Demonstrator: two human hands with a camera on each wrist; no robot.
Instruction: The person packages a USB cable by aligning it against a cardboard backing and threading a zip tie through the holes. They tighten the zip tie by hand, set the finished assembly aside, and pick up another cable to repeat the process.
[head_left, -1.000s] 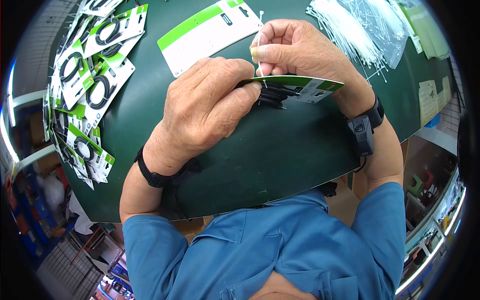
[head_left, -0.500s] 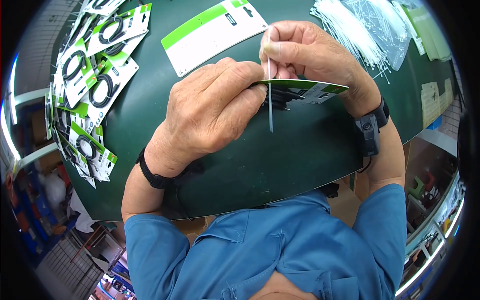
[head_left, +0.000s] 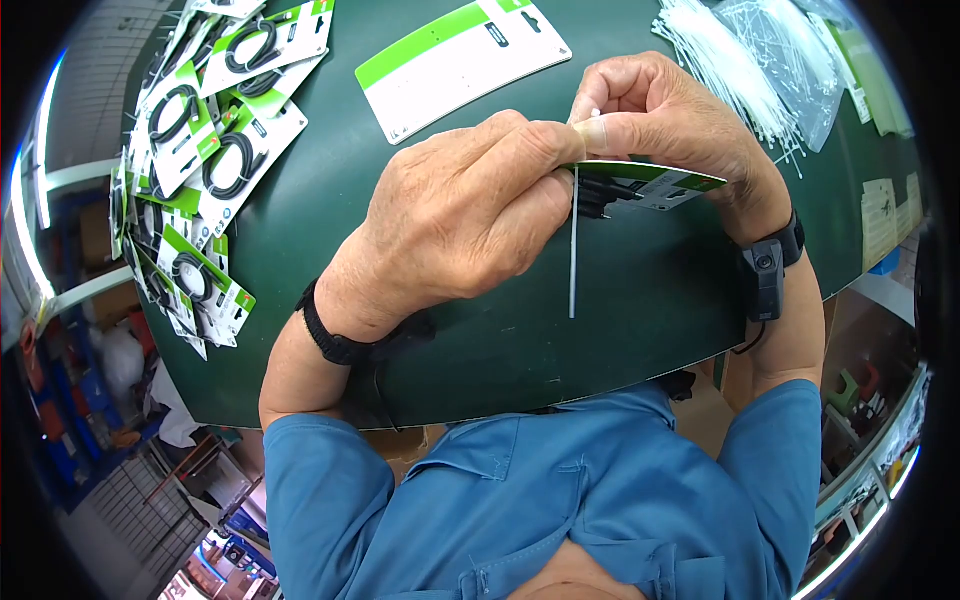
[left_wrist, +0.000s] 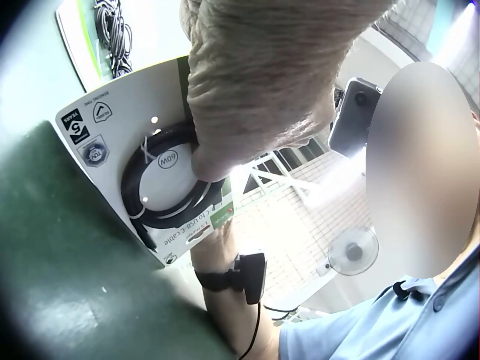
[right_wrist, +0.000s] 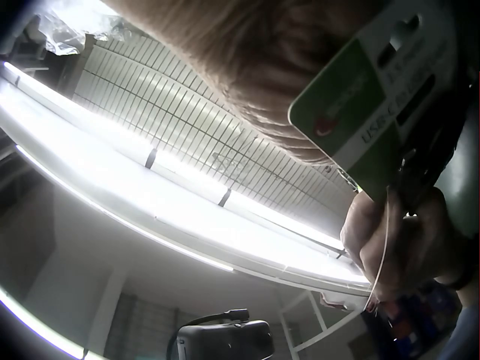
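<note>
A USB-C cable card [left_wrist: 112,135], white and green with a coiled black cable [left_wrist: 135,180] on it, is held on edge. My left hand [head_left: 460,210] grips it by its left side, thumb over the coil. A white cable tie [head_left: 573,250] passes through at the card's top edge, its long tail hanging on the cable side. Behind the card my right hand [head_left: 680,115] pinches the tie's head end between thumb and forefinger, close to the left fingertips. In the right wrist view the tie [right_wrist: 384,259] runs past the left hand [right_wrist: 397,240].
A flat white and green card [head_left: 465,75] without a cable lies beyond the hands on the green table [head_left: 480,350]. Carded cables [head_left: 235,165] are heaped at the left. A pile of white cable ties [head_left: 740,90] and a plastic bag [head_left: 805,70] lie at the back right.
The tie has gone through the card, its tail lengthening on the near side. My right hand has come down toward the card and the left fingertips. The whole view has shifted slightly.
</note>
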